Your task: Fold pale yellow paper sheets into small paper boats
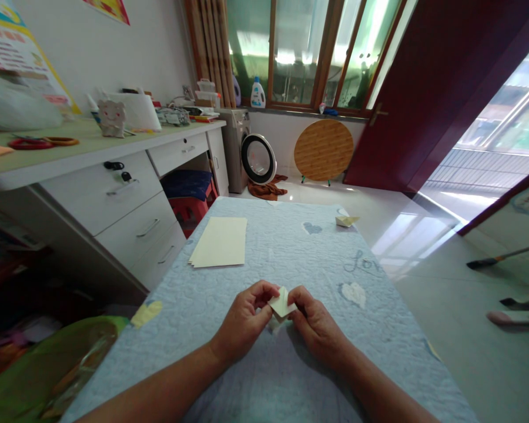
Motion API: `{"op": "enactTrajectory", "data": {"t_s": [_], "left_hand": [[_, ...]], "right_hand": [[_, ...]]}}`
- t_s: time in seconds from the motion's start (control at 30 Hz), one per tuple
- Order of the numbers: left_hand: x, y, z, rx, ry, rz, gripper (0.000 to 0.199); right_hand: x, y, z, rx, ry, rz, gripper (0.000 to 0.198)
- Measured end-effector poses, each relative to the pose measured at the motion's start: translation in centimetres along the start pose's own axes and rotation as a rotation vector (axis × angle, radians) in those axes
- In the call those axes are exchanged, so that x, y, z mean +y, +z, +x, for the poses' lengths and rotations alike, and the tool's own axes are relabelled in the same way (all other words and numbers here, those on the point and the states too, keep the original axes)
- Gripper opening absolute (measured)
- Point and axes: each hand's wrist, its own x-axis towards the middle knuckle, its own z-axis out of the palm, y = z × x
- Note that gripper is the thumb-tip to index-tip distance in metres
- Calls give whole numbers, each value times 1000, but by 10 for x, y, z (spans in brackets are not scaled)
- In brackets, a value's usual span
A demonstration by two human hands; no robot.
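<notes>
Between both hands, just above the blue cloth-covered table [282,235], is a small folded piece of pale yellow paper [282,304], diamond-shaped from here. My left hand [249,314] pinches its left corner with thumb and fingers. On the opposite corner, my right hand [315,320] has its fingers and thumb closed. The fingertips hide parts of the paper's edges. Farther up the table at the left lies a stack of pale yellow paper sheets [220,242]. A folded paper boat [346,221] sits near the far right corner.
Left of the table stands a white desk [110,182] with scissors [30,143] and a bear figure [111,117] on top. A green basin [81,352] is beside the table's left edge. Behind are an open washing machine [235,147] and a round wooden tabletop [324,150].
</notes>
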Motion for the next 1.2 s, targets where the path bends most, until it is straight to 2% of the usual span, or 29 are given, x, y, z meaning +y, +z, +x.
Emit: {"op": "enactTrajectory", "data": {"t_s": [0.13, 0.3, 0.5, 0.63, 0.8, 0.9, 0.97, 1.07, 1.2], "left_hand": [[1, -2, 0, -13, -65, -59, 9], [4, -4, -1, -80, -68, -94, 23], [0, -2, 1, 16, -58, -28, 25], [-2, -2, 0, -12, -60, -37, 35], [-1, -1, -4, -55, -17, -12, 43], [-1, -1, -4, -86, -43, -56, 47], [0, -1, -3, -134, -90, -62, 44], [0, -2, -2, -179, -130, 51, 28], [-1, -3, -1, -174, -123, 159, 32]], "right_hand": [[-2, -1, 1, 18, 36, 54, 13], [0, -1, 1, 19, 26, 73, 14], [-1, -1, -2, -32, 38, 71, 12], [-3, -3, 0, 27, 76, 56, 8], [-1, -4, 3, 23, 87, -56, 24], [-1, -4, 3, 43, 88, -54, 27], [-1, -4, 3, 67, 84, -51, 27], [-2, -5, 3, 98, 70, -48, 28], [-4, -5, 2, 106, 48, -21, 25]]}}
